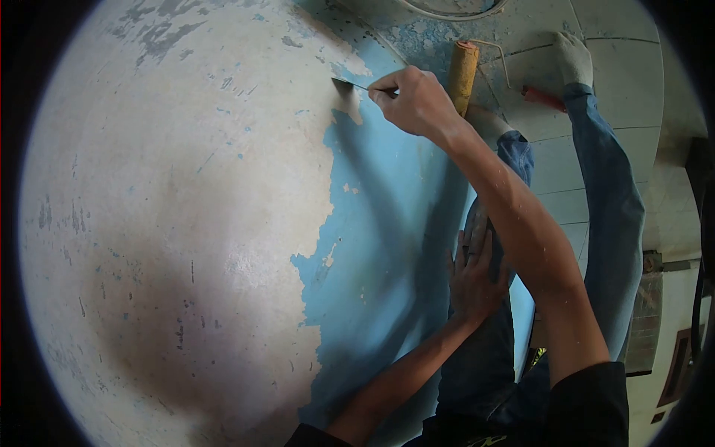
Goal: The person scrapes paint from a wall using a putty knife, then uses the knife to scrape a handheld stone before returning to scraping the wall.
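My right hand (418, 103) is closed around a paint scraper (342, 86), its thin blade against the wall near the ragged border of the blue paint (383, 201). Bare off-white wall (186, 164), marked with grey and blue specks, spreads to the left of that border. My left hand (478, 287) lies on my bent leg with its fingers stretched out, holding nothing. Part of the scraper's handle is hidden inside my right hand.
A yellow paint roller (463, 74) with a red handle (545, 98) lies on the tiled floor (622, 82) beyond my right hand. Paint flakes (421, 33) are scattered near a round container's rim (454, 15). My jeans-covered leg (611, 194) stretches along the right.
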